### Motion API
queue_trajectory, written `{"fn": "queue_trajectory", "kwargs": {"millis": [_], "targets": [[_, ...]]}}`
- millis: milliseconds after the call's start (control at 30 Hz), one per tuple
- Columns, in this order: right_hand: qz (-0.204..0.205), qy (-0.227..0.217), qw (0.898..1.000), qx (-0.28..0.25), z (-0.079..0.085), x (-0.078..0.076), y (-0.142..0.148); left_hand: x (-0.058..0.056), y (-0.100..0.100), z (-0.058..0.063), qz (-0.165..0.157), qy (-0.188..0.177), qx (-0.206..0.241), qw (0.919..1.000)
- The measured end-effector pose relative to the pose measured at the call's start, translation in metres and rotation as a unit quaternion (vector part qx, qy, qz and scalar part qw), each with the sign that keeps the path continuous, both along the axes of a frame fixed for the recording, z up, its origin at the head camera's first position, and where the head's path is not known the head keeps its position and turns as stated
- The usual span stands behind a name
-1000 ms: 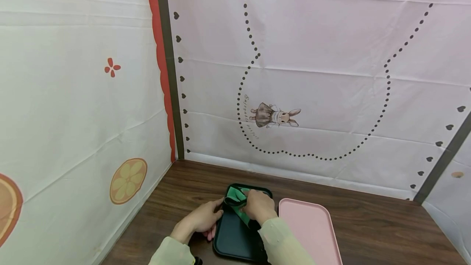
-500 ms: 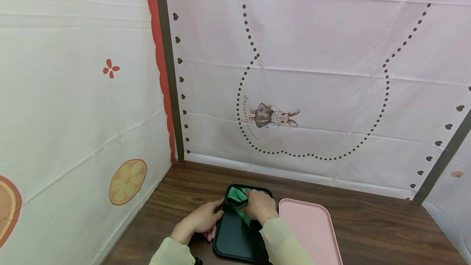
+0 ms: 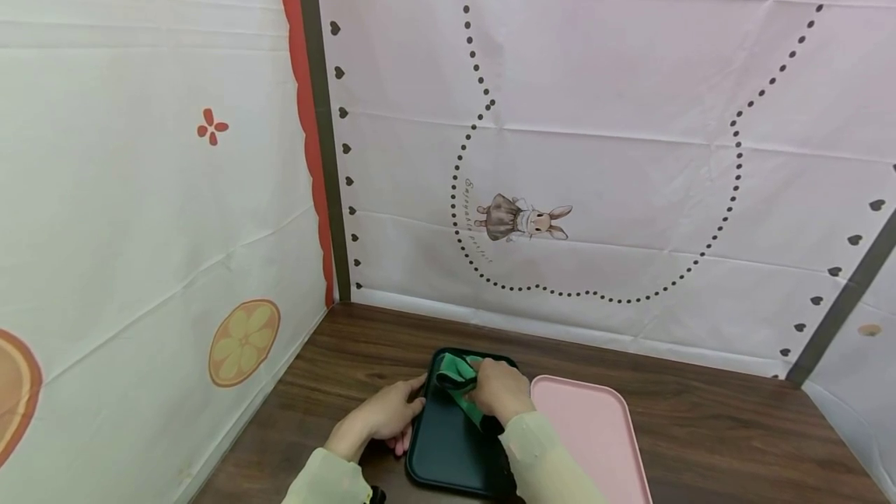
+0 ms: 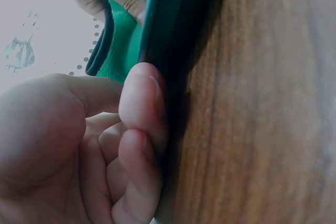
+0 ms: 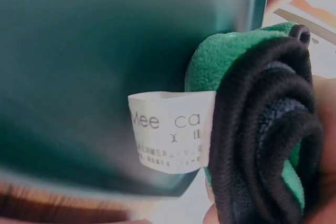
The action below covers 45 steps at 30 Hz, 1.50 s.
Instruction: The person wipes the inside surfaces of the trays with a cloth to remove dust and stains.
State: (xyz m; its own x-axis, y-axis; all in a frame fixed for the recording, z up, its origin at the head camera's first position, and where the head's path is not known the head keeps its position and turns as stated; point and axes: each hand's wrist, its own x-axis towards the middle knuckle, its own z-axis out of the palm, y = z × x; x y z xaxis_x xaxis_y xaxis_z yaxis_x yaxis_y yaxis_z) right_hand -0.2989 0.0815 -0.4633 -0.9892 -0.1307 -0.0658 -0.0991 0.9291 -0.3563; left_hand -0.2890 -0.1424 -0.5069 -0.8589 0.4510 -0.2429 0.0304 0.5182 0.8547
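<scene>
A dark green rectangular tray (image 3: pixel 455 449) lies on the wooden table. My left hand (image 3: pixel 387 411) holds its left rim, and the left wrist view shows curled fingertips (image 4: pixel 142 95) right at the tray's edge. Over the far half of the tray, my right hand (image 3: pixel 502 393) grips a folded green cleaning cloth (image 3: pixel 458 374) with black edging. Up close in the right wrist view, the cloth (image 5: pixel 226 61) shows several bunched layers and a white printed label (image 5: pixel 170 132) against the tray surface. The right fingertips are largely hidden by the cloth.
A pink tray (image 3: pixel 588 430) lies just right of the dark one, partly behind the right sleeve (image 3: pixel 549 457). Printed fabric walls (image 3: pixel 602 201) stand at the back and left, beyond the brown tabletop (image 3: pixel 728 442).
My right hand and the cloth have shifted slightly to the right across the dark tray. The left hand and both trays stay where they were.
</scene>
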Motion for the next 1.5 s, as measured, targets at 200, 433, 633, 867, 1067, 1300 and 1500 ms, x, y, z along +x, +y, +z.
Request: {"fn": "queue_trajectory", "kwargs": {"millis": [200,433,633,867,1067,1300,1500], "targets": [[-0.008,-0.004,1.000,0.008,-0.001,-0.002,0.005,-0.001,-0.001,-0.002,0.002,-0.001,-0.001,1.0000],[-0.005,-0.003,1.000,0.008,0.000,-0.001,0.010,-0.001,-0.001,-0.003,0.002,0.000,-0.001,1.0000],[-0.005,-0.004,1.000,0.013,0.000,-0.002,0.015,-0.001,0.000,-0.001,0.005,0.000,0.000,1.0000],[-0.010,-0.007,1.000,0.011,0.001,-0.001,0.021,0.000,0.002,-0.002,0.007,0.003,0.004,1.0000],[-0.014,-0.010,1.000,0.003,0.001,0.001,0.027,0.000,0.002,-0.002,0.007,0.004,0.005,1.0000],[-0.013,-0.014,1.000,-0.006,0.001,0.001,0.031,0.000,0.001,-0.003,0.003,0.010,0.005,0.9999],[-0.017,-0.020,1.000,-0.002,0.002,0.003,0.032,0.000,0.001,-0.002,0.003,0.010,0.004,0.9999]]}}
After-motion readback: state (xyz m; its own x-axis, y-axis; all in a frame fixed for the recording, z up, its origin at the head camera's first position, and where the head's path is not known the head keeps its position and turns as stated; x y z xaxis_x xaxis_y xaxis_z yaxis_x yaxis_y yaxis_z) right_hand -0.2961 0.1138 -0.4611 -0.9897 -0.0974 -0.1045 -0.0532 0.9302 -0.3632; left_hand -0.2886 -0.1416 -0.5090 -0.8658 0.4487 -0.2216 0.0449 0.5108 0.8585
